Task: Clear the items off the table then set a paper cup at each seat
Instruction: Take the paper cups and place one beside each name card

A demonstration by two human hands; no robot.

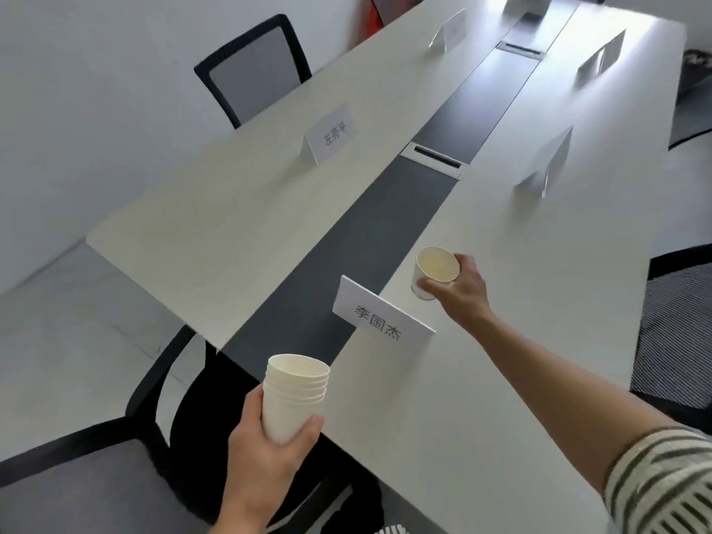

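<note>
Long white tabletop (481, 379), meeting room. Right hand (462, 291) curled round one paper cup (433, 271) just past the nearest name card (381, 321) — cup tilted. Level it, seat it flat, then let go. Left hand (266, 452) grips the cup stack (294, 395) — keep it clear.

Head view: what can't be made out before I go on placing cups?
Single cup in right hand: thumb hides whether its base touches the table.
Far name card: writing too small, blurred.
Right-side chair: cut off by frame edge.
Cup stack in left hand: exact count unclear.
</note>
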